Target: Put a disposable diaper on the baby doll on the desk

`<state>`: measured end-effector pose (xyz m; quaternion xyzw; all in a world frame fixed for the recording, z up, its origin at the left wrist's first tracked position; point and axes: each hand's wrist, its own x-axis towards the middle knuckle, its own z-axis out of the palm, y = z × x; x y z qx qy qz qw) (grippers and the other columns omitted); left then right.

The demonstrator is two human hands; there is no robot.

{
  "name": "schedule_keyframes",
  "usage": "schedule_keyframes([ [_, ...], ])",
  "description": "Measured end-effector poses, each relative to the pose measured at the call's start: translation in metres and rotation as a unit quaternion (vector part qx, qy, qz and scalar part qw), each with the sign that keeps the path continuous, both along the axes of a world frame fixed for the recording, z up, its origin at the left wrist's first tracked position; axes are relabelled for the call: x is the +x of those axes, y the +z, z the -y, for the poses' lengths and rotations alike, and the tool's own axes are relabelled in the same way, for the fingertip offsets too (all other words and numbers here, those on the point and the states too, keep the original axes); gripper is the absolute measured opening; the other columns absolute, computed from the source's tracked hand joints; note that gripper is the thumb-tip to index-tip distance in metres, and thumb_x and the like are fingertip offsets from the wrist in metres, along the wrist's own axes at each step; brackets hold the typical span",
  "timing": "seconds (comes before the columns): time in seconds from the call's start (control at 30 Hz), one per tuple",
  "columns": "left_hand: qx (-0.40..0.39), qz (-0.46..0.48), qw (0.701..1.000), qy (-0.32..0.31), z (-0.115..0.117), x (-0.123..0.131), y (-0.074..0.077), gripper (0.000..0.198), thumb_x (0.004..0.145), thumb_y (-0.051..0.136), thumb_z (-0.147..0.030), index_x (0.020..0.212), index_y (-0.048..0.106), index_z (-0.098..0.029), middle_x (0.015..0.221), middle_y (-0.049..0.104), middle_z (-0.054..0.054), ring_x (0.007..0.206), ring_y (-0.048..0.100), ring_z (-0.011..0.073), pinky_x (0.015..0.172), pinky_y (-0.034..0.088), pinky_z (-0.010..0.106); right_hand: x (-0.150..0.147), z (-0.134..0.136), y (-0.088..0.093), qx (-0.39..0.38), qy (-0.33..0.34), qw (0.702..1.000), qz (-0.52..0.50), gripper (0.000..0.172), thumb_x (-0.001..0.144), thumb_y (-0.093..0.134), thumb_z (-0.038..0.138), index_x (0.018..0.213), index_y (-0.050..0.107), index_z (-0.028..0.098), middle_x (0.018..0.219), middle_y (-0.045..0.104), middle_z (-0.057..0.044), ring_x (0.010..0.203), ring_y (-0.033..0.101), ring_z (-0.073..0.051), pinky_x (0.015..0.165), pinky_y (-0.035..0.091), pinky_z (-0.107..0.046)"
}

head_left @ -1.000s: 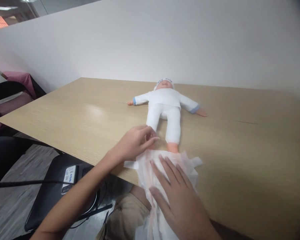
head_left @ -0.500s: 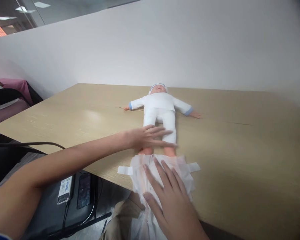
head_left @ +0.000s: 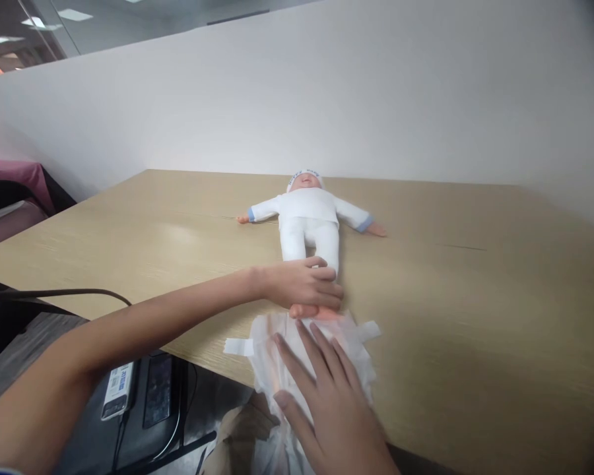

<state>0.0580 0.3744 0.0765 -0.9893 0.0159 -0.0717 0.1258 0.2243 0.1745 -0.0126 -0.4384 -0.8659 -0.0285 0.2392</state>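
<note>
A baby doll [head_left: 307, 206] in white clothes with blue cuffs and a lettered cap lies on its back, arms spread, feet toward me. My left hand [head_left: 307, 284] is closed around its lower legs, which are drawn together; the fingers hide the ankles. Just below the feet, a white diaper [head_left: 272, 346] is spread open, its two side tabs sticking out and its near end hanging over the table edge. My right hand [head_left: 329, 389] lies flat on the diaper with fingers spread. The doll's feet touch or overlap the diaper's far edge.
The wooden table [head_left: 450, 316] reaches back to a white partition [head_left: 376, 92]. At lower left, a black chair seat [head_left: 86, 435] carries a white power bank [head_left: 117, 389] and a dark phone [head_left: 157, 389]. A black cable [head_left: 54, 291] runs nearby. Pink cloth [head_left: 17, 175] hangs at far left.
My left hand has gone from spread fingers over the doll's legs to a grip, and the feet have come together. My right hand stays flat on the diaper. The view has shifted slightly.
</note>
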Motion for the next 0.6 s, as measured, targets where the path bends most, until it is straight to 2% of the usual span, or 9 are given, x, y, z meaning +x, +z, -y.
schedule_keyframes([
  [0.1, -0.108, 0.029, 0.993, 0.041, -0.002, 0.002, 0.021, 0.021, 0.107, 0.057, -0.031, 0.119, 0.074, -0.027, 0.127, 0.08, 0.007, 0.106, 0.062, 0.0301, 0.097, 0.045, 0.045, -0.001, -0.002, 0.001, -0.006, -0.009, 1.0, 0.007, 0.07, 0.113, 0.05, 0.048, 0.178, 0.028, 0.036, 0.182, 0.035, -0.005, 0.164, 0.041, -0.038, 0.121, 0.05, -0.063],
  [0.2, -0.24, 0.088, 0.964, 0.067, -0.006, 0.001, 0.05, 0.022, 0.104, 0.059, -0.032, 0.119, 0.074, -0.026, 0.125, 0.08, 0.008, 0.112, 0.063, 0.0303, 0.108, 0.046, 0.046, -0.002, -0.01, 0.006, -0.035, -0.027, 0.999, 0.014, 0.07, 0.114, 0.05, 0.052, 0.179, 0.026, 0.038, 0.183, 0.032, -0.004, 0.167, 0.035, -0.038, 0.124, 0.048, -0.067],
  [0.27, -0.301, 0.127, 0.942, 0.072, -0.01, 0.0, 0.066, 0.019, 0.102, 0.063, -0.034, 0.116, 0.075, -0.028, 0.123, 0.08, 0.005, 0.118, 0.064, 0.03, 0.115, 0.045, 0.047, -0.003, -0.017, 0.011, -0.067, -0.03, 0.997, 0.021, 0.069, 0.114, 0.048, 0.055, 0.178, 0.027, 0.041, 0.183, 0.031, -0.003, 0.169, 0.031, -0.038, 0.126, 0.045, -0.07],
  [0.4, -0.338, 0.18, 0.919, 0.095, -0.022, -0.003, 0.088, 0.021, 0.092, 0.079, -0.047, 0.105, 0.077, -0.03, 0.113, 0.08, 0.004, 0.116, 0.067, 0.0306, 0.108, 0.05, 0.047, -0.004, -0.036, 0.02, -0.123, -0.032, 0.992, 0.026, 0.062, 0.116, 0.043, 0.055, 0.176, 0.031, 0.043, 0.184, 0.028, 0.0, 0.172, 0.024, -0.037, 0.13, 0.041, -0.071],
  [0.5, -0.349, 0.213, 0.905, 0.118, -0.03, -0.006, 0.096, 0.03, 0.088, 0.085, -0.052, 0.105, 0.078, -0.028, 0.104, 0.079, 0.005, 0.108, 0.068, 0.0296, 0.1, 0.05, 0.045, -0.006, -0.054, 0.02, -0.143, -0.05, 0.988, 0.022, 0.06, 0.117, 0.041, 0.054, 0.176, 0.035, 0.041, 0.185, 0.026, -0.001, 0.173, 0.02, -0.037, 0.134, 0.034, -0.071],
  [0.6, -0.365, 0.22, 0.896, 0.128, -0.038, -0.009, 0.102, 0.031, 0.089, 0.084, -0.052, 0.103, 0.077, -0.025, 0.105, 0.078, 0.005, 0.109, 0.066, 0.028, 0.098, 0.048, 0.043, -0.01, -0.078, 0.018, -0.153, -0.064, 0.986, 0.024, 0.06, 0.117, 0.041, 0.052, 0.175, 0.037, 0.038, 0.185, 0.025, -0.003, 0.173, 0.018, -0.037, 0.136, 0.028, -0.07],
])
